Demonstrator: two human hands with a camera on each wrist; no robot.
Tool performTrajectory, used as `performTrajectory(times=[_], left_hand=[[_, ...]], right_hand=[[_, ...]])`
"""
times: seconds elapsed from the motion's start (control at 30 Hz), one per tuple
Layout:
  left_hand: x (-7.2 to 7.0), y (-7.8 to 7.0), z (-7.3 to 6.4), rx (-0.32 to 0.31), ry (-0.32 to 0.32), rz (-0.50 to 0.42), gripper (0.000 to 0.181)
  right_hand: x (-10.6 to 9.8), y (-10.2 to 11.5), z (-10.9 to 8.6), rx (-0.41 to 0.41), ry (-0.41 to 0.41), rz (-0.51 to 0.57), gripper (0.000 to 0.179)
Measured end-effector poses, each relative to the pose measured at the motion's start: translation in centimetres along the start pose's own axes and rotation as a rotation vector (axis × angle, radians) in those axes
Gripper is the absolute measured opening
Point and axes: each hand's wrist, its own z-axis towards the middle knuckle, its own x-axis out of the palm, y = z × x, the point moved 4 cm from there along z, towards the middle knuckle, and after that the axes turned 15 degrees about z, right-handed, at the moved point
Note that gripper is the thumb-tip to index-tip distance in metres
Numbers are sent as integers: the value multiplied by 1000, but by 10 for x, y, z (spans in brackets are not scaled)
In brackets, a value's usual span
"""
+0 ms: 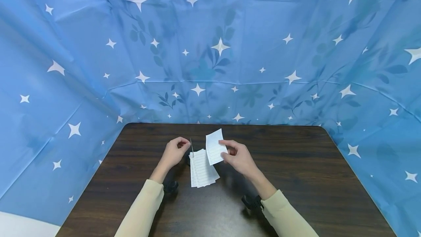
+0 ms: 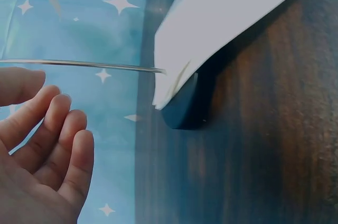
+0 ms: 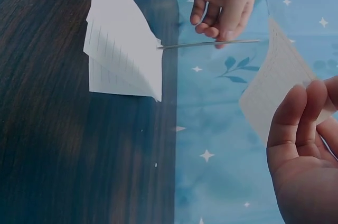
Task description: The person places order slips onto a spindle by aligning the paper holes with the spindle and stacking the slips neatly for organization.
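Observation:
A thin metal bill spike stands on a dark base, with a fanned stack of lined paper slips pierced low on it. My left hand is beside the upper spike, thumb and fingertips bent close together. In the left wrist view the metal rod passes just above my thumb rather than between thumb and fingers. My right hand pinches a loose lined slip by its right edge. In the right wrist view this slip bends slightly close to the spike's tip.
Dark wood-grain table lies beneath, its far edge against a blue star-patterned curtain. A black wrist device is on the left wrist and another black device on the right.

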Motion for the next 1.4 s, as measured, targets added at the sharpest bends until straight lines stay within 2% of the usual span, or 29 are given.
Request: performTrajectory(times=[0.27,0.5,0.83,1.13,1.4], left_hand=[[-10,-9,1,24,-56,-46,16],[-15,-10,1,16,-67,-71,21],[-20,-15,6,41,-104,-140,21],[-23,-22,9,33,-117,-154,24],[-24,-28,10,42,-111,-179,23]], right_hand=[[2,3,2,-13,27,17,44],[5,9,4,-40,57,35,44],[10,15,5,-69,122,81,44],[15,16,8,-93,175,133,44],[17,18,8,-127,202,125,43]])
